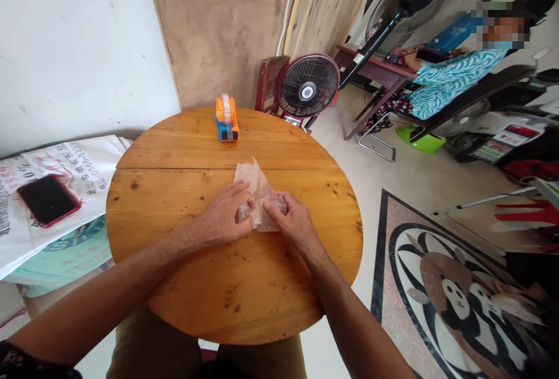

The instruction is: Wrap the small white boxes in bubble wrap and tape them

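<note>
holding a thin, see-through wrap (257,184), the left hand (229,209) and the right hand (299,222) are over the round wooden bench (231,286). the wrap is bunched up on the near side of the tape holder (227,118), a bit to its right. the left fingers are bent, and their tips and the thumb close around the left part of the wrap. the right thumb lies on top of the wrap, and the right fingers are almost together, pinching it. left of the tape holder and nearer, a phone (49,199) lies on a white sack (98,158). right of the tape holder and behind it stands a round fan (308,85).
</note>
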`<state>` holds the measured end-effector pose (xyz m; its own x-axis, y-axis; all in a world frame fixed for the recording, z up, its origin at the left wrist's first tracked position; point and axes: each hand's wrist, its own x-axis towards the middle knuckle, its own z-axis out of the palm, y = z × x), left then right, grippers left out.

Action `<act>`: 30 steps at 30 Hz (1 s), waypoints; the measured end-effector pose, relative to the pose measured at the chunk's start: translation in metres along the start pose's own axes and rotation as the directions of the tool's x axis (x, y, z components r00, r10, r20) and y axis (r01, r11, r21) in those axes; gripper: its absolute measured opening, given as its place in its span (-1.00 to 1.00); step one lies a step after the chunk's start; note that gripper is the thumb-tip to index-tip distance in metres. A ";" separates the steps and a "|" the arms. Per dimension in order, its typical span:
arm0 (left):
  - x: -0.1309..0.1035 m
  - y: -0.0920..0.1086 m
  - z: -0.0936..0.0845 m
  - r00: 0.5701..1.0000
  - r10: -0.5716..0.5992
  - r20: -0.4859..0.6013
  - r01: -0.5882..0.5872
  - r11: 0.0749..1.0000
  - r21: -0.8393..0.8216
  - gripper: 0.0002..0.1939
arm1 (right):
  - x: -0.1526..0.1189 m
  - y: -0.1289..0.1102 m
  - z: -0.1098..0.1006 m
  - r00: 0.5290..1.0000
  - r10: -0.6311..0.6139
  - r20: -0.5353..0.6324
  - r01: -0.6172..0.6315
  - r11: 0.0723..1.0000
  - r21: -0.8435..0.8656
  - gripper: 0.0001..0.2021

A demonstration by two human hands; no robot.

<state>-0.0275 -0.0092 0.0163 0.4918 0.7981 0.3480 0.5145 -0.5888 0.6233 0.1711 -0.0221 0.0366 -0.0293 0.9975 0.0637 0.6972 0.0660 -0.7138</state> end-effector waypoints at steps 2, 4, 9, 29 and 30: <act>-0.001 -0.001 0.000 1.000 0.009 -0.007 -0.008 1.000 0.013 -0.81 | 0.002 -0.001 0.003 1.000 -0.001 0.002 0.001 1.000 -0.001 -0.72; 0.000 -0.001 0.000 1.000 0.007 -0.017 -0.007 1.000 0.023 -0.82 | 0.003 0.000 0.006 1.000 0.004 0.002 -0.004 1.000 -0.011 -0.74; 0.000 -0.001 -0.001 0.998 0.056 -0.033 -0.055 0.998 0.020 -0.88 | 0.003 0.004 0.010 0.999 -0.022 0.024 0.019 0.994 0.112 -0.77; 0.001 0.001 -0.002 0.995 0.069 -0.074 -0.065 0.997 0.046 -0.84 | 0.006 -0.012 0.013 1.000 -0.018 -0.012 0.020 0.973 0.228 -0.75; 0.002 0.001 -0.002 0.996 0.061 -0.068 -0.058 0.997 0.045 -0.83 | 0.006 -0.013 0.014 1.000 -0.008 -0.011 0.010 0.971 0.237 -0.73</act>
<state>-0.0278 -0.0085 0.0194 0.4730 0.7678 0.4320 0.5161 -0.6389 0.5705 0.1520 -0.0167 0.0369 -0.0265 0.9967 0.0770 0.5068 0.0798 -0.8584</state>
